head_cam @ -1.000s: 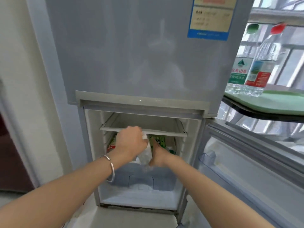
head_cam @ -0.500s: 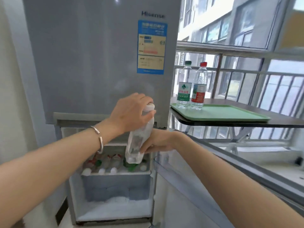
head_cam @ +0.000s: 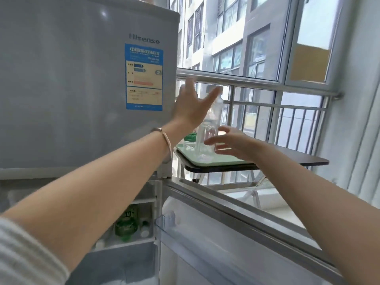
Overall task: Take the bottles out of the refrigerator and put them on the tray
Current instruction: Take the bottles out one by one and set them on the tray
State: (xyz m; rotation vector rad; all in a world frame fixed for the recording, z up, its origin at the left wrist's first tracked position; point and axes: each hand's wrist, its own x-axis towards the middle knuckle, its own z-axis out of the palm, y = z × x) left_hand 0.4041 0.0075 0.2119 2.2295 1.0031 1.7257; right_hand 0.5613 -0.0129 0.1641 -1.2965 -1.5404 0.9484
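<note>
Bottles: one clear bottle (head_cam: pixel 207 138) upright on the near left corner of the green tray (head_cam: pixel 224 161), blurred, label not readable. Behind it, partly hidden by the left wrist, a second bottle with a green label (head_cam: pixel 190 138), also on the tray. Tray flat on a dark tabletop (head_cam: pixel 298 160) just right of the refrigerator (head_cam: pixel 72 89), in front of a railed window (head_cam: pixel 267 58).

Left hand (head_cam: pixel 191 108): raised above the tray, palm forward, fingers spread wide and gripping nothing; thumb tip near the top of the clear bottle, contact not resolvable through the blur. Thin bangle (head_cam: pixel 166 138) around the left wrist; ribbed light sleeve (head_cam: pixel 22 256) pushed up at the lower left.

Right hand (head_cam: pixel 228 144): loosely open, fingers curved toward the lower body of the clear bottle, just beside it; whether fingertips touch the plastic cannot be told. No closed grip visible.

Refrigerator: upper door shut, grey, bearing a brand name and a blue energy label (head_cam: pixel 144 79). Lower compartment open, its door (head_cam: pixel 236 233) swung out toward the right foreground, with a clear door shelf (head_cam: pixel 164 221) on its inner face, contents not discernible. Inside the lower compartment, beneath the left forearm: a green bottle (head_cam: pixel 125 225) lying with its base outward, a smaller capped bottle (head_cam: pixel 145 228) just right of it, and a white cap (head_cam: pixel 99 243) at the left, all in one drawer-like bin. Frosted drawer front (head_cam: pixel 123 262) below.
</note>
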